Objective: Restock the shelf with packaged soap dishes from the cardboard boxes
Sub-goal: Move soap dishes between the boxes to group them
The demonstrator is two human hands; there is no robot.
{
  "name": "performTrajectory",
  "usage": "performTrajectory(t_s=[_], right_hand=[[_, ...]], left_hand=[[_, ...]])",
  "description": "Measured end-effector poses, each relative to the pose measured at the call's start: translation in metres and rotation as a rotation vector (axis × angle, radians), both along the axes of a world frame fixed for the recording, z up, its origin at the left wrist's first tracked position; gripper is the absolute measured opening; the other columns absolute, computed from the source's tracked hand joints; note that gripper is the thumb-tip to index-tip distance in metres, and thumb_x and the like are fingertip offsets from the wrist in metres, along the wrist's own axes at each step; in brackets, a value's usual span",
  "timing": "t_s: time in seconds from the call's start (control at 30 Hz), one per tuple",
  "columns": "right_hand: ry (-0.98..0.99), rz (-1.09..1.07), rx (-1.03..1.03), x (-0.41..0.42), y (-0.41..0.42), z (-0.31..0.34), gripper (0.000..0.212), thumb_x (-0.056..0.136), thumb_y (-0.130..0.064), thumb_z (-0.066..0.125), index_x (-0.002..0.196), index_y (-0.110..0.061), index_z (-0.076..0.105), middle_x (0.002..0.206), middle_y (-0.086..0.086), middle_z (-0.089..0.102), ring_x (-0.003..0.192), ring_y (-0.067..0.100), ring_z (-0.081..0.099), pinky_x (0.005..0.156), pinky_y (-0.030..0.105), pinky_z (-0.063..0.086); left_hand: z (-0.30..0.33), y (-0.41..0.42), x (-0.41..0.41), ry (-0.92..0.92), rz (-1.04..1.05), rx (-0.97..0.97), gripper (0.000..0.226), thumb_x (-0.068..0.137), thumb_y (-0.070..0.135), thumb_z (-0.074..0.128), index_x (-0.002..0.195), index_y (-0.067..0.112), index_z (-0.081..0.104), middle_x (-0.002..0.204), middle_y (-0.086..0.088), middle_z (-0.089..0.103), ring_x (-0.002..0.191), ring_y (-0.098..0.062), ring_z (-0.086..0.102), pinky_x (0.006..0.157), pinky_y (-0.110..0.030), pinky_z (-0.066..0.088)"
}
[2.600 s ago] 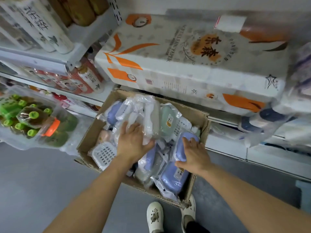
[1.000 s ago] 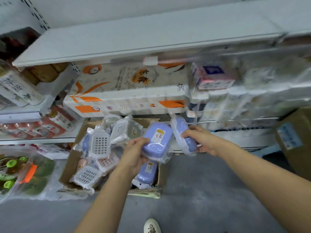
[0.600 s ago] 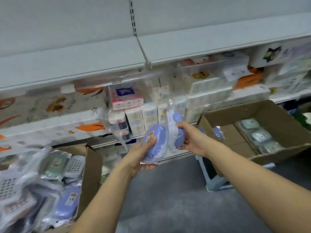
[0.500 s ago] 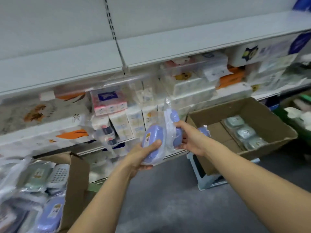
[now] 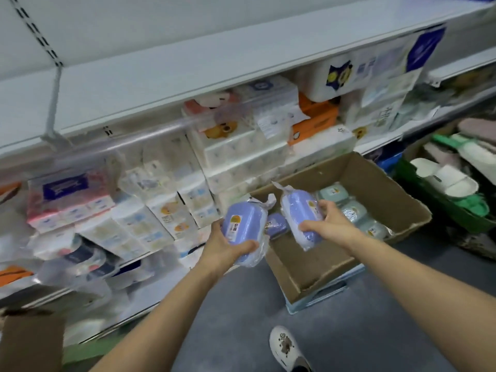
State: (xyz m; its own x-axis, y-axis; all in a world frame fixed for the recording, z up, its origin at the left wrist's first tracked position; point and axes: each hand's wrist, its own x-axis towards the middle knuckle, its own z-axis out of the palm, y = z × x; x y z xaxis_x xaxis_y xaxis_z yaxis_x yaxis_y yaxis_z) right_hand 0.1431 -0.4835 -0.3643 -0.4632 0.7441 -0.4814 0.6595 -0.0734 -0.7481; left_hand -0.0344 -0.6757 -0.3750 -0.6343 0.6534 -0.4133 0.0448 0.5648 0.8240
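Both hands gripping lilac plastic-wrapped soap dishes (image 5: 243,229)

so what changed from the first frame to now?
Each hand took one purple packaged soap dish out of the full cardboard box and carried it rightward along the aisle. The left hand grips one dish, the right hand the other, both now held over a second cardboard box with green dishes and a purple one inside. Unchanged since pickup: both grips, nothing shelved.

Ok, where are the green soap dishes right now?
Head view, right of centre: green soap dishes lie in the open cardboard box, just beyond the right hand.
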Motion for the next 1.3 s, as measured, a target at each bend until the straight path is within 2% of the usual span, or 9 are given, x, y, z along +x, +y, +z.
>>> performTrajectory(t_s=[0.1, 0.2, 0.37, 0.63, 0.9, 0.97, 1.13, 1.2, 1.3], right_hand=[[-0.163, 0.143, 0.158, -0.003, 0.040, -0.030, 0.092, 0.068, -0.024, 0.085, 0.142, -0.012, 0.031, 0.136, 0.007, 0.046, 0.116, 0.022, 0.048, 0.094, 0.030, 0.040], [-0.387, 0.429, 0.344, -0.006, 0.070, -0.065, 0.100, 0.065, -0.038, 0.081, 0.147, -0.018, 0.026, 0.144, 0.009, 0.039, 0.132, 0.030, 0.038, 0.104, 0.035, 0.037], [-0.609, 0.965, 0.530, -0.024, 0.092, -0.116, 0.093, 0.078, -0.045, 0.072, 0.150, -0.025, 0.017, 0.146, 0.003, 0.036, 0.131, 0.025, 0.036, 0.105, 0.035, 0.033], [-0.489, 1.311, 0.609, -0.060, 0.090, -0.220, 0.098, 0.076, -0.020, 0.076, 0.153, -0.019, 0.017, 0.156, 0.005, 0.025, 0.141, 0.026, 0.027, 0.112, 0.034, 0.029], [-0.272, 1.364, 0.720, -0.056, 0.101, -0.265, 0.091, 0.073, -0.017, 0.077, 0.151, -0.016, 0.030, 0.151, 0.017, 0.031, 0.138, 0.038, 0.034, 0.108, 0.042, 0.035], [-0.253, 1.316, 0.630, -0.052, 0.107, -0.260, 0.096, 0.076, -0.032, 0.077, 0.154, -0.024, 0.021, 0.156, 0.011, 0.020, 0.143, 0.032, 0.023, 0.112, 0.039, 0.029], [0.057, 0.948, 0.429, -0.037, 0.139, -0.202, 0.107, 0.071, -0.027, 0.076, 0.155, -0.019, 0.011, 0.157, 0.003, 0.012, 0.146, 0.023, 0.013, 0.114, 0.023, 0.018], [0.154, 1.021, 0.451, -0.032, 0.148, -0.164, 0.121, 0.067, -0.035, 0.080, 0.155, -0.028, -0.004, 0.159, -0.010, -0.004, 0.146, 0.006, -0.002, 0.114, 0.016, 0.005], [0.189, 1.291, 0.622, -0.026, 0.148, -0.120, 0.127, 0.064, -0.055, 0.075, 0.152, -0.036, -0.015, 0.161, -0.011, -0.014, 0.148, 0.009, -0.008, 0.119, 0.026, 0.001]], left_hand=[[-0.027, 0.032, -0.011, 0.069, 0.070, -0.028, 0.078, 0.060, 0.033, 0.092, 0.122, 0.019, 0.046, 0.107, 0.004, 0.055, 0.087, -0.006, 0.057, 0.061, -0.009, 0.042], [-0.059, 0.051, -0.022, 0.132, 0.134, -0.077, 0.095, 0.043, 0.058, 0.084, 0.124, 0.019, 0.053, 0.117, -0.007, 0.056, 0.096, -0.022, 0.061, 0.075, -0.029, 0.051], [-0.099, 0.067, -0.029, 0.182, 0.184, -0.088, 0.095, 0.047, 0.064, 0.083, 0.127, 0.023, 0.054, 0.115, -0.002, 0.057, 0.100, -0.019, 0.061, 0.077, -0.030, 0.053], [-0.139, 0.067, -0.023, 0.184, 0.302, -0.035, 0.088, 0.055, 0.036, 0.095, 0.129, 0.021, 0.049, 0.119, 0.005, 0.055, 0.103, -0.006, 0.057, 0.073, -0.009, 0.043], [-0.135, 0.072, 0.017, 0.253, 0.401, -0.024, 0.083, 0.060, 0.023, 0.093, 0.126, 0.031, 0.044, 0.122, 0.010, 0.048, 0.106, 0.010, 0.050, 0.075, 0.002, 0.039], [-0.129, 0.077, 0.030, 0.268, 0.402, -0.023, 0.085, 0.059, 0.023, 0.094, 0.124, 0.034, 0.042, 0.120, 0.010, 0.047, 0.103, 0.014, 0.048, 0.075, 0.002, 0.039], [-0.106, 0.091, 0.058, 0.364, 0.294, -0.132, 0.091, 0.055, 0.029, 0.094, 0.127, 0.035, 0.040, 0.120, 0.010, 0.039, 0.109, 0.003, 0.043, 0.081, 0.000, 0.034], [-0.096, 0.098, 0.066, 0.432, 0.180, -0.253, 0.096, 0.058, 0.032, 0.093, 0.137, 0.031, 0.039, 0.128, 0.006, 0.033, 0.121, -0.009, 0.033, 0.091, -0.010, 0.032], [-0.085, 0.112, 0.078, 0.472, 0.017, -0.291, 0.101, 0.058, 0.034, 0.089, 0.144, 0.028, 0.036, 0.131, 0.002, 0.030, 0.122, -0.014, 0.027, 0.101, -0.027, 0.039]])
